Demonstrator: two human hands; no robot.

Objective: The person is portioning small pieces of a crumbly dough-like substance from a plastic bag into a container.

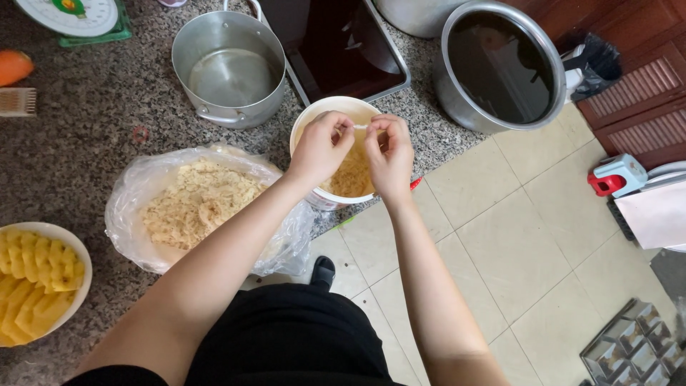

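Note:
Both my hands are raised over a cream round container [309, 120] that holds pale shredded food and stands at the granite counter's edge. My left hand [320, 148] and my right hand [389, 154] pinch a small whitish strip [359, 126] between their fingertips, stretched across the gap between them. To the left, a clear plastic bag [128, 186] lies open on the counter with a heap of the same shredded food [196, 201] in it.
A steel pot [229, 68] and a dark tray [343, 43] sit behind the container. A large metal pot of dark liquid [500, 64] is at the right. A bowl of yellow pineapple slices [36, 282] stands front left. Tiled floor lies below right.

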